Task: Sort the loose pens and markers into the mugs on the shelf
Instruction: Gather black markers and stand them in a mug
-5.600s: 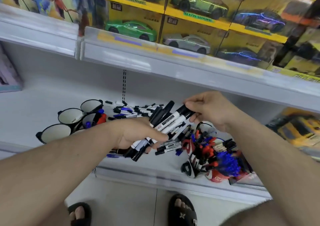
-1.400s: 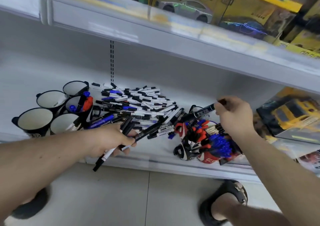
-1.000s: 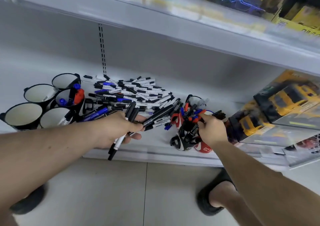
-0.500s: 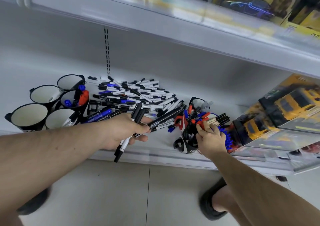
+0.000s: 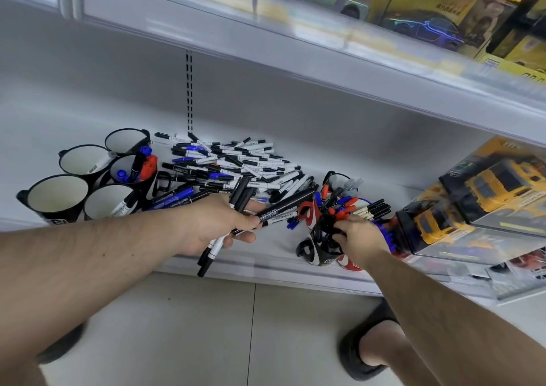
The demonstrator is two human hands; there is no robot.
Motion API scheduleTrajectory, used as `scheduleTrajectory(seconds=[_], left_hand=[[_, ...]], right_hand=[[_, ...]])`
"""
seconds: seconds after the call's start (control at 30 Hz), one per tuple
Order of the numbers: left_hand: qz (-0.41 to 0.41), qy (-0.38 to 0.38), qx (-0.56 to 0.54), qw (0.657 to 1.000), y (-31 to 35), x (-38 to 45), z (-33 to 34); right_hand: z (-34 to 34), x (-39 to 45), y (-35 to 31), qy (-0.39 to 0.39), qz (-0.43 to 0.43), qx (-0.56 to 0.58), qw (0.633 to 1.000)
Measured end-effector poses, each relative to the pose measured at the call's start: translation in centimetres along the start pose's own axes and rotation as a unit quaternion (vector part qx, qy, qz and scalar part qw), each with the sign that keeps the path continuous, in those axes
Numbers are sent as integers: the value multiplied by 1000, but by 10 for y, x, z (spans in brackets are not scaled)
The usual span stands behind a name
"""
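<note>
A heap of loose black, white and blue markers (image 5: 236, 164) lies on the white shelf (image 5: 274, 255). My left hand (image 5: 215, 226) grips a bundle of black markers (image 5: 248, 214) in front of the heap. Several black mugs with white insides (image 5: 57, 196) stand at the left; one mug (image 5: 133, 173) holds blue, red and black pens. At the right, the mugs (image 5: 322, 252) near the shelf edge are packed with red, blue and black pens. My right hand (image 5: 357, 238) rests among those pens, its fingers curled round some of them.
Boxed yellow toy trucks (image 5: 478, 205) stand on the shelf right of the packed mugs. An upper shelf edge (image 5: 295, 39) with boxed toy cars overhangs. Below are tiled floor and my sandalled foot (image 5: 369, 353).
My right hand carried one black marker to the packed mugs at the right, lowered into them, and now sits among the pens. My left hand still grips its bundle, slightly shifted.
</note>
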State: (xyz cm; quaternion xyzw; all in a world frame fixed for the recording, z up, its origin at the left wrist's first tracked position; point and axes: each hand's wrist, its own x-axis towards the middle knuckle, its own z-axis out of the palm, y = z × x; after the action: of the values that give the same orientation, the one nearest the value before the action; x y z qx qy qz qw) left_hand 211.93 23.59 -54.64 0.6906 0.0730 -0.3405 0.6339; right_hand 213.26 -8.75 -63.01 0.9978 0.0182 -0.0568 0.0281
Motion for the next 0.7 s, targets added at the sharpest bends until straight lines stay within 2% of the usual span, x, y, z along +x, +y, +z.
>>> scheduleTrajectory(seconds=[0.1,0.17,0.23,0.33,0.37,0.43,0.5,0.53,0.7], left_hand=[[1,25,-9,1000,0,5,-3],[3,45,-26,999,1,7,-7],[4,59,-61,996,3,9,-8],[-13,47,-152,987,9,10,-5],[-16,39,-175,984,12,9,-2],[-15,30,-191,981,17,7,5],[-9,8,-188,982,22,2,14],[-5,-12,-181,983,25,-1,18],[24,-65,-68,995,28,-12,31]], right_hand=[[-30,3,-3,67,97,153,981],[-58,2,0,130,189,294,928],[-84,-5,0,183,257,446,837],[-110,-21,-21,183,286,657,673],[-114,-26,-31,164,285,701,632],[-119,-34,-51,114,275,755,584],[-121,-39,-73,71,261,777,569],[-122,-41,-85,56,252,778,573],[-120,-38,-128,8,189,720,668]])
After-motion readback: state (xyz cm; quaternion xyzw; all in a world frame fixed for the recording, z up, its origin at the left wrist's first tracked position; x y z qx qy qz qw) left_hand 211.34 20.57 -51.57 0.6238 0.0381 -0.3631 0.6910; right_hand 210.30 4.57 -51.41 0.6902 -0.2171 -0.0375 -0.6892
